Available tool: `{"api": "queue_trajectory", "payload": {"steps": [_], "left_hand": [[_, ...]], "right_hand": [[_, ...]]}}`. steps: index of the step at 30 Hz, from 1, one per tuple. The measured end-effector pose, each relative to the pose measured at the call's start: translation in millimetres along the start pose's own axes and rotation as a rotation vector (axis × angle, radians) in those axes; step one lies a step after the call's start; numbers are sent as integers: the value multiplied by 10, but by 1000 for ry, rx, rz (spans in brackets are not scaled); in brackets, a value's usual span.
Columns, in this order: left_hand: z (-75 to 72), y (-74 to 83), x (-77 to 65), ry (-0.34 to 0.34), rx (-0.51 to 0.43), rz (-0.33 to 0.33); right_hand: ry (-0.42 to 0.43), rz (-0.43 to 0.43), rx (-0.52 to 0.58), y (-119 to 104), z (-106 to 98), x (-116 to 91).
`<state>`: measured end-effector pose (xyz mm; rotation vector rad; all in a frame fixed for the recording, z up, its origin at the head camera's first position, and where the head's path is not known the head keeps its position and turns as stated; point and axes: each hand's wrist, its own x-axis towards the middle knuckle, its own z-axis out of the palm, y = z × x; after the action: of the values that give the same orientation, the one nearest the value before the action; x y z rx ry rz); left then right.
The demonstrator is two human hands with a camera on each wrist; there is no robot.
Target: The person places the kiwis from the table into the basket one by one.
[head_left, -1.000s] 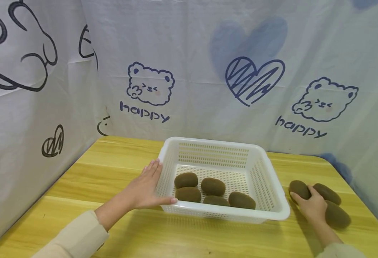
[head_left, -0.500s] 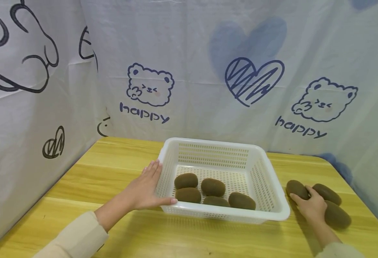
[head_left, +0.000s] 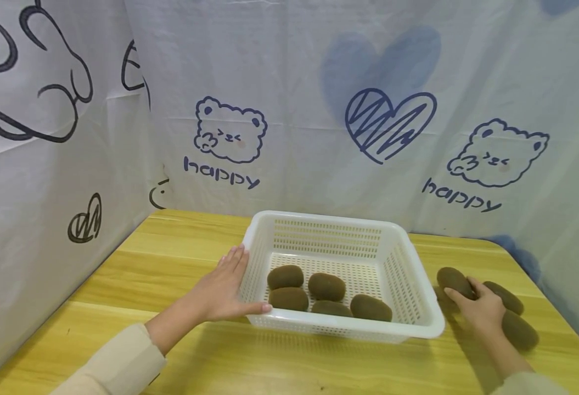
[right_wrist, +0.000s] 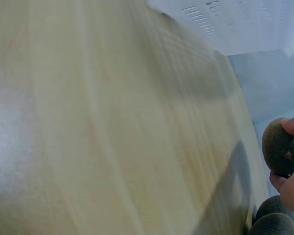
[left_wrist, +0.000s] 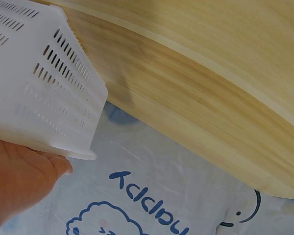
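Observation:
A brown kiwi [head_left: 455, 282] is pinched between the thumb and fingers of my right hand [head_left: 482, 310], lifted a little off the table right of the basket. The right wrist view shows the same kiwi [right_wrist: 281, 147] with fingertips at both ends of its side. Two more kiwis lie by that hand, a farther kiwi [head_left: 505, 297] and a nearer kiwi [head_left: 519, 331], partly hidden. My left hand [head_left: 220, 288] rests against the left side of a white plastic basket [head_left: 341, 323], fingers straight and thumb laid along the front rim. Several kiwis, including one kiwi [head_left: 326, 287], lie inside it.
Everything stands on a yellow wood-grain table [head_left: 249, 365]. Behind and to the left hangs a white cloth [head_left: 309, 164] with blue bear and heart drawings. The basket's rear and right inner floor shows bare mesh.
My right hand has drawn the kiwi slightly left, away from the other two, and raised it off the table. The left hand and basket have stayed in place.

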<state>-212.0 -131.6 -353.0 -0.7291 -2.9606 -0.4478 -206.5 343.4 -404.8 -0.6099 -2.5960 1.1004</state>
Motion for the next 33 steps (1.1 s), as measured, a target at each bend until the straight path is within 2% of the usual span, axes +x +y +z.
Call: {"api": "queue_trajectory", "payload": {"steps": [8,25,33], "left_hand": [[5,-5,3,0,-2,2],[10,-4,4,1,-5,-2],[13,-5,2,-1,-12,-4]], "right_hand": [[-23,11,29,-73,-92,-4],[-100,-84,75,-355,-247,-84],[-98,-150,57,-534,-252,-156]]}}
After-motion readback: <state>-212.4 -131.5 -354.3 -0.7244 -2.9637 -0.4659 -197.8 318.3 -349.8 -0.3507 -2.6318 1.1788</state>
